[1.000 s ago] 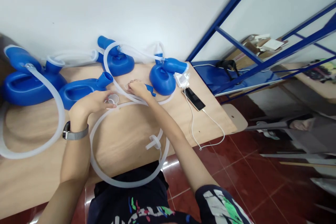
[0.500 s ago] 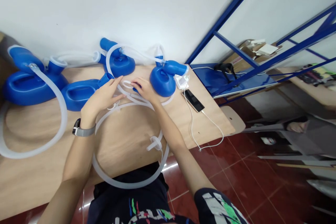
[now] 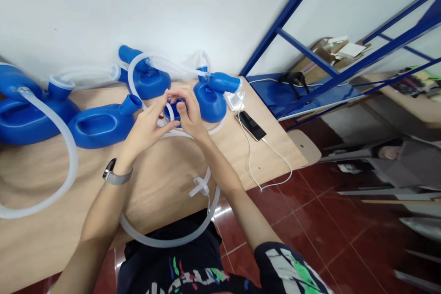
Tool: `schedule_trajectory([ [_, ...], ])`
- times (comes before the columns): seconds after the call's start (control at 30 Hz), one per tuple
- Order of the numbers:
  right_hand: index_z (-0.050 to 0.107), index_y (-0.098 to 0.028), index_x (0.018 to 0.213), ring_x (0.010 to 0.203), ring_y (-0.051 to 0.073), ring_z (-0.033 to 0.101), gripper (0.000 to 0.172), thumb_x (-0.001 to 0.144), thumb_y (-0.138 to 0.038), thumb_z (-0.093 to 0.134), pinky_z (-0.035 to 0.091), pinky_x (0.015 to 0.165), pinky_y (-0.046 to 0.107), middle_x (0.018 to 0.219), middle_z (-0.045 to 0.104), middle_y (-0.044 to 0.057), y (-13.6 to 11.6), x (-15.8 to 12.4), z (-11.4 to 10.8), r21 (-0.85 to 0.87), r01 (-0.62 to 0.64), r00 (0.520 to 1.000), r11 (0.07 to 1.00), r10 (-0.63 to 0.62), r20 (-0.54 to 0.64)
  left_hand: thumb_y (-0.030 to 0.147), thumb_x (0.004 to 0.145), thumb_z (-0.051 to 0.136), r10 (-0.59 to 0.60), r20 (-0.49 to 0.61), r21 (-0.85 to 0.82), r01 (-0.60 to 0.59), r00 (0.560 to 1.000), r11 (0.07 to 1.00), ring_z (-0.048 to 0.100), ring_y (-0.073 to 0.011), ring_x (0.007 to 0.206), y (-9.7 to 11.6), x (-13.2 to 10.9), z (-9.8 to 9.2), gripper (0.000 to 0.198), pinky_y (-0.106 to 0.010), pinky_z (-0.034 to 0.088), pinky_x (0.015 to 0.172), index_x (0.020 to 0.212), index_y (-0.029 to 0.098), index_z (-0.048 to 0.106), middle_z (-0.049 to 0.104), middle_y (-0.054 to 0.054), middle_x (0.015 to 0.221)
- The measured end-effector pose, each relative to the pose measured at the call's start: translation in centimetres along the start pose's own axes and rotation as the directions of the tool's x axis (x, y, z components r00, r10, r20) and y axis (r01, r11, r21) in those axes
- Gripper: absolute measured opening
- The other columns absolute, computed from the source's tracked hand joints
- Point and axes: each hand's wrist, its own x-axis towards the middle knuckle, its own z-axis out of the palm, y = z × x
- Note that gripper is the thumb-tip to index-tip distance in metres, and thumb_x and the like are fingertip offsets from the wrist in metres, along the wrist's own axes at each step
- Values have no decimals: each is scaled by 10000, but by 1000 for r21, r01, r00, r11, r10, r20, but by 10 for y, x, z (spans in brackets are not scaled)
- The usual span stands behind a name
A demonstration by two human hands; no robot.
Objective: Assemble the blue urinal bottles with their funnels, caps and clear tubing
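Both hands are raised a little above the wooden table (image 3: pixel 41 234) and meet in the middle. My left hand (image 3: pixel 146 126) and my right hand (image 3: pixel 189 115) pinch a small blue round piece (image 3: pixel 172 110) with a white ring around it, fingers closed on it from both sides. A long translucent white hose (image 3: pixel 172 239) loops from under my hands down past the table's front edge, with a white clip (image 3: pixel 200 186) on it. A watch sits on my left wrist.
Several blue plastic vessels stand along the back of the table: one (image 3: pixel 99 124) at left centre, one (image 3: pixel 212 96) right of my hands, one (image 3: pixel 148 80) behind. Another hose (image 3: pixel 65 165) curves at the left. A phone (image 3: pixel 251 125) with a white cable lies near the right edge. Blue metal shelving (image 3: pixel 310 55) stands at right.
My hands have lifted off the table and come together around the small blue piece and white ring; a second ago they rested on the table, the left by a white ring.
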Motion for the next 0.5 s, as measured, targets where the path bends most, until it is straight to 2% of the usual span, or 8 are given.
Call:
schedule_trajectory([
  [0.07,716,-263,1614,1445,326,756,1006,1197,-967,131,709,1219,516,1564,697,167,-9,-1,-4,-18,-7,1000,1000,7,18,612,1131,765,16,-9,19,-16,1000,1000,797,-359,1360,7,-1,1,967,-517,735,1134,1964,260,423,648,-208,1832],
  [0.13,658,-342,1725,1632,372,658,1009,1168,-1007,143,678,1296,558,1694,626,149,-19,-2,-8,-68,-54,996,996,59,74,591,1144,752,44,-39,65,-41,998,997,756,-384,1488,14,-2,0,929,-552,698,1236,1954,259,440,667,-195,1805],
  [0.23,542,-477,1846,1815,430,492,795,1192,-926,487,564,1437,645,1827,528,72,-34,0,-15,-186,-129,965,974,166,201,607,1171,708,86,-67,101,-79,994,992,751,-388,1521,22,-4,-4,838,-549,684,1271,1896,227,530,704,-195,1752],
  [0.33,405,-497,1935,1898,465,360,931,1133,-838,734,460,1515,687,1925,429,45,-40,5,-23,-207,-97,948,973,154,278,719,1165,707,100,-95,82,-92,990,992,804,-374,1419,23,-7,-13,830,-516,730,1177,1828,230,613,755,-185,1691],
  [0.4,356,-463,1961,1897,451,370,1048,1089,-828,809,431,1535,676,1944,424,65,-40,8,-31,-190,-62,951,980,116,285,798,1137,730,90,-180,61,-80,979,995,821,-372,1396,19,-7,-20,853,-518,733,1169,1798,265,640,780,-162,1661],
  [0.5,346,-367,1960,1775,416,558,1152,1047,-843,861,488,1499,661,1876,556,137,-37,11,-44,-154,-59,962,986,98,256,850,1136,706,40,-390,-52,-65,920,997,792,-374,1477,7,-7,-28,853,-552,696,1258,1807,333,604,771,-113,1683],
])
